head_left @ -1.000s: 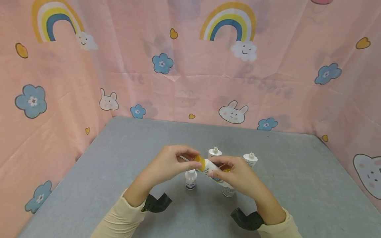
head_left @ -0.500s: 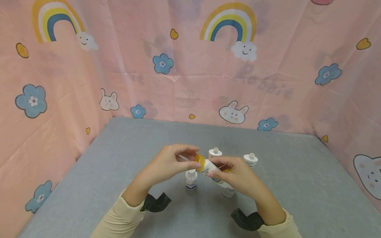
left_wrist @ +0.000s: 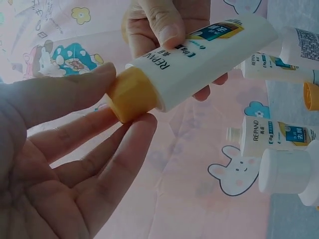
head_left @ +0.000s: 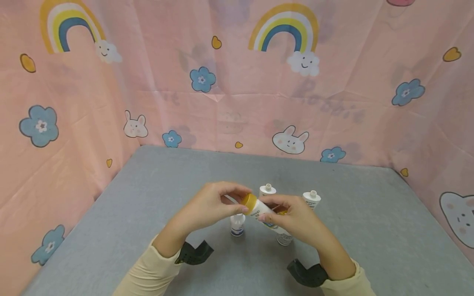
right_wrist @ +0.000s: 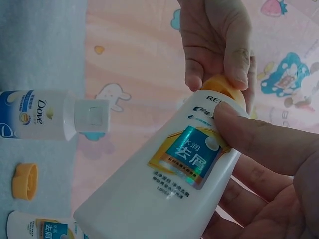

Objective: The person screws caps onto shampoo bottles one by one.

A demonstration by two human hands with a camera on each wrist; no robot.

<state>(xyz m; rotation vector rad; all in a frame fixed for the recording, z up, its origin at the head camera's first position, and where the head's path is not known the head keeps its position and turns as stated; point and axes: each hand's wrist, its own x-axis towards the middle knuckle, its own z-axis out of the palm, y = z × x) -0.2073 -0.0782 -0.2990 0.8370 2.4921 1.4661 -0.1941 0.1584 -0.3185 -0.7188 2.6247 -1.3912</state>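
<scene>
We see the left hand [head_left: 212, 203] shifted slightly on the yellow cap [head_left: 249, 202];
its fingers [left_wrist: 127, 158] pinch it; beside them the right hand [head_left: 294, 212] grips the bottle [right_wrist: 144, 199]; mid-twist, we judge.

Both hands [head_left: 212, 203] [head_left: 294, 216] grip (thumbs [head_left: 237, 208] nearer the body), forearms [head_left: 331, 250] slanting inward.

The held bottle [right_wrist: 164, 174] is white, its label [right_wrist: 192, 154] teal edged with gold, its cap [left_wrist: 132, 95] yellow-orange — like the loose cap [right_wrist: 25, 181]. The Dove bottle [right_wrist: 47, 114] is white and blue. The table [head_left: 185, 168] is grey; the curtain [head_left: 237, 105] pink — printed with rainbows [head_left: 284, 17], blue flowers [head_left: 38, 126], white rabbits [head_left: 290, 142] and yellow hearts [head_left: 451, 54]. The sleeves [head_left: 148, 269] are cream, the wrist mounts [head_left: 194, 253] black.
</scene>
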